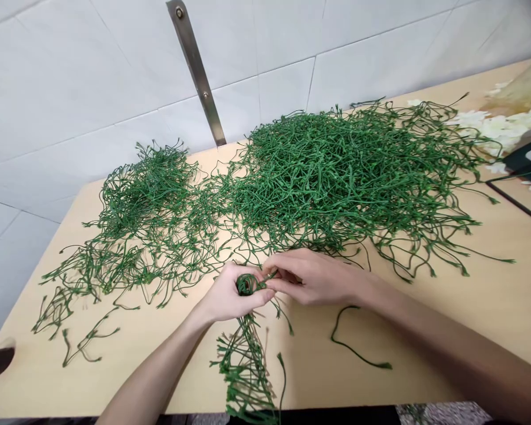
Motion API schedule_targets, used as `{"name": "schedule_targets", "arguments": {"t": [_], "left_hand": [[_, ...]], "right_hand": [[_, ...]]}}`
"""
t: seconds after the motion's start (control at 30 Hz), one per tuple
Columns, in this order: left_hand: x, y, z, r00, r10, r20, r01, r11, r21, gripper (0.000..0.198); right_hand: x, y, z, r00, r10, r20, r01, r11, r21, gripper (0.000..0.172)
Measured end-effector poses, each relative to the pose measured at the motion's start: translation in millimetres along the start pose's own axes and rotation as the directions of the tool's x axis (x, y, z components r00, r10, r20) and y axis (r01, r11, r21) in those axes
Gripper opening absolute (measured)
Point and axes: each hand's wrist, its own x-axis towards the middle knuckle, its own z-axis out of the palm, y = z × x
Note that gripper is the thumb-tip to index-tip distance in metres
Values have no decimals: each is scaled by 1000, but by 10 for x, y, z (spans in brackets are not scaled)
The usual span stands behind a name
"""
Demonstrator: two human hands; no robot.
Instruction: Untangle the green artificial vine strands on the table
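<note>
Closest to me, a bundle of green stems (246, 360) hangs down over the near edge of the bench (425, 354), its branched tips fanning out below my wrists. My left hand (230, 295) is closed around the top of that bundle, fingers wrapped tight so the stem ends sit together in my fist. My right hand (312, 277) is pinched shut on a single stem right at the mouth of that fist, thumb and fingertips touching the bundle's head.

To do this well, I judge I should keep the left grip firm and level so the gathered ends stay flush, and feed each stem in straight so its side shoots don't snag the others.

Just beside my right wrist a loose stem (354, 339) lies curled on the pale wood. Further out, a smaller heap of stems (141, 218) spreads to the left and a large tangled heap (345, 171) fills the middle of the bench. Far right there are white petals (498, 130) and a dark tray edge (528, 162). Behind all of it a white tiled wall (92, 77) carries a slanted metal bracket (197, 71).
</note>
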Motion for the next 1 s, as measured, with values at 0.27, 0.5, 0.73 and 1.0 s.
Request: {"name": "schedule_targets", "arguments": {"t": [0.27, 0.5, 0.73, 1.0], "left_hand": [[18, 43, -25, 995, -33, 99, 50, 984, -171, 36], [-1, 40, -5, 996, -14, 83, 23, 994, -107, 21], [7, 57, -51, 985, -26, 170, 45, 993, -110, 31], [19, -23, -85, 959, 52, 277, 37, 951, -307, 53]], "right_hand": [[-20, -37, 1, 998, -33, 46, 32, 999, 23, 45], [21, -93, -66, 994, 52, 91, -65, 987, 146, 49], [31, -123, -69, 989, 60, 134, -88, 972, 219, 47], [2, -141, -1, 995, 68, 70, -78, 985, 156, 53]]}}
